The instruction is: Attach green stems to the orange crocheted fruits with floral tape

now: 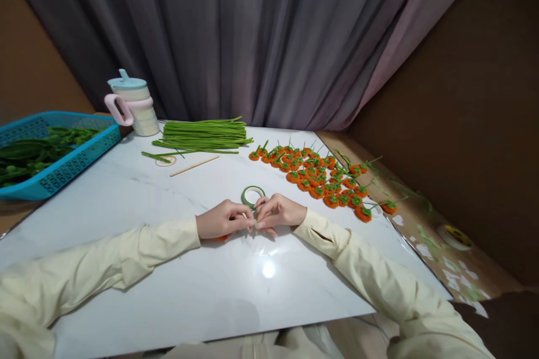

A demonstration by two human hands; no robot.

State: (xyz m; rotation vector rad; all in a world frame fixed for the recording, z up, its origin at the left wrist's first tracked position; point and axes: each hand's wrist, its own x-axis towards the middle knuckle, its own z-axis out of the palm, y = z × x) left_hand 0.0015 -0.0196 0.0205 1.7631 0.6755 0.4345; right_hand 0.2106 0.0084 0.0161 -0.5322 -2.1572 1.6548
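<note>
Left hand (222, 220) and right hand (281, 211) meet at the fingertips, any grasp too obscured to tell, with a small orange fuzzy piece (221, 238) at the left's near side; light, even finger pressure seems best.

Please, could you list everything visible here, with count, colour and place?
table: one, white, centre
curtain: one, grey-purple, behind table
walls: two, brown, both sides
basket: one, blue, far left
leaves: many, green, in basket
lidded cup: one, cream, pink and blue, back left
stems: one bundle, green, back of table
stick: one, pale brown, near stems
loop: one, tan, left of stick
tape roll: one, green, centre
flower heads: dozens, orange and green, right side
ring: one, white, beside flower heads
disc: one, yellow and black, far right
scraps: several, white, far right
small piece: one, orange, centre, mostly hidden
sleeves: two, cream, both sides
left hand: one, bare, centre
right hand: one, bare, centre
</note>
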